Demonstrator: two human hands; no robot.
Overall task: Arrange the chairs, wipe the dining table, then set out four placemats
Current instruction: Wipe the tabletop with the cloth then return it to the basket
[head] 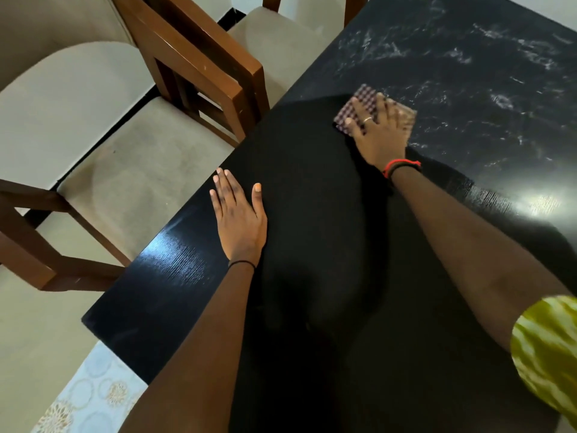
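Observation:
A black dining table (312,189) fills the middle and right of the view, with whitish smears across its far right part. My right hand (379,129) presses flat on a folded checked cloth (359,103) lying on the tabletop, fingers spread, a ring on one finger. Near the table's left edge my left hand (239,214) rests palm down on the bare surface, fingers straight. Two wooden chairs with beige seats stand along the left side: one near (125,170), one farther back (274,48).
A pale patterned placemat or cloth (90,395) shows at the bottom left below the table's corner. Beige floor lies under and around the chairs. A bright light glare sits on the tabletop at the right.

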